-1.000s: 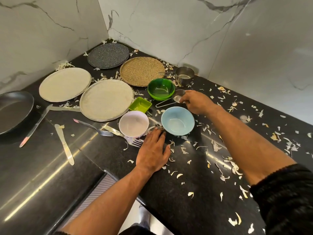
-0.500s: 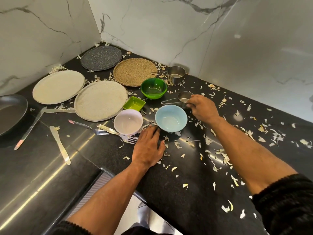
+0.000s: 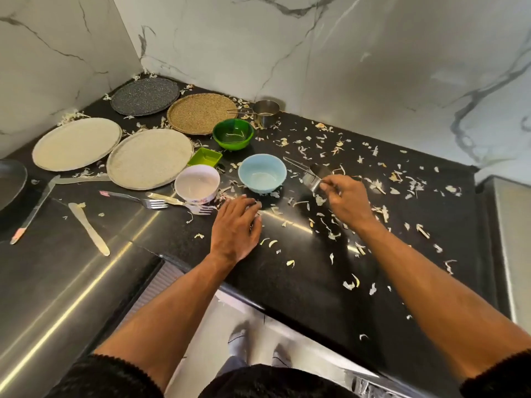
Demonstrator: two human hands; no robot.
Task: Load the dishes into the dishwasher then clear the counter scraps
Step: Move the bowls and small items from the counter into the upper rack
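Holding a small stainless-steel measuring cup [image 3: 317, 177] just right of frame centre, the right hand [image 3: 346, 203] has its fingertips pinched together on the cup's lower side; the cup is tilted, its wire handle pointing to the upper left, and it appears lifted off the black stone table [image 3: 301, 282]. Cup sits at the upper-left edge of the right hand's grip, just right of the pale blue round bowl [image 3: 262, 173], not touching it.

Left hand [image 3: 237, 228] lies palm-down and flat on the table, fingers spread and holding nothing, its fingertips just below the blue bowl and just right of the white round bowl [image 3: 197, 183].

Above these: small lime-green square dish [image 3: 205, 157], dark green round bowl [image 3: 233, 134], and a second steel measuring cup [image 3: 265, 112] near the marble wall.

Left of centre: two cream round plates [image 3: 77, 143] [image 3: 150, 158]; behind them a speckled grey plate [image 3: 145, 96] and a tan woven-look plate [image 3: 202, 113]. Two forks [image 3: 135, 198] [image 3: 184, 203] lie beside the white bowl. Two knives [image 3: 89, 228] [image 3: 33, 212] lie at lower left.

Pale vegetable scraps [image 3: 352, 284] are scattered over the table, densest at right.
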